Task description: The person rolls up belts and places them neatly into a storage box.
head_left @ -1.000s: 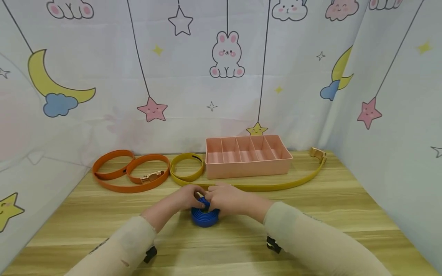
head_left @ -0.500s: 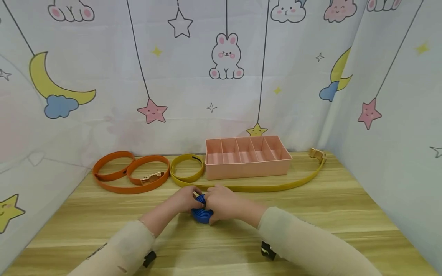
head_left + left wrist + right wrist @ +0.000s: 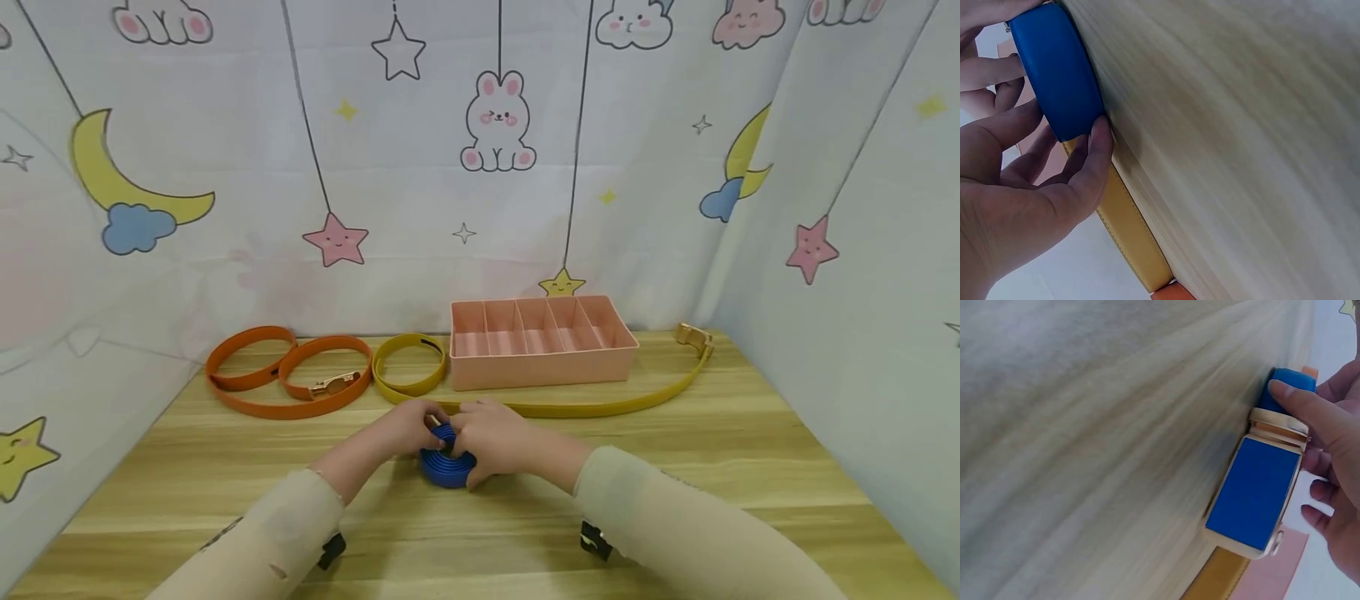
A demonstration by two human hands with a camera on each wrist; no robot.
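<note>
A blue belt (image 3: 447,477), wound into a tight coil, stands on its edge on the wooden table in front of me. My left hand (image 3: 411,428) grips the coil's left side, with thumb and fingers around the strap; the left wrist view shows the thumb low on the smooth outer turn. From the right, my right hand (image 3: 497,440) holds the coil, its thumb pressing the outer strap just beside the gold-framed buckle (image 3: 1254,492) in the right wrist view. In the head view that hand hides the buckle.
Behind the hands lies a yellow belt (image 3: 577,410), partly coiled, its gold buckle at the far right. An orange belt (image 3: 296,411) lies looped at the back left. A pink five-slot box, more simply a divided box (image 3: 540,368), stands by the printed curtain (image 3: 405,183).
The right hand moved farther over the coil, then back slightly right, and its thumb now shows at the coil's front. The left hand keeps its grip. Other belts and the box stay put.
</note>
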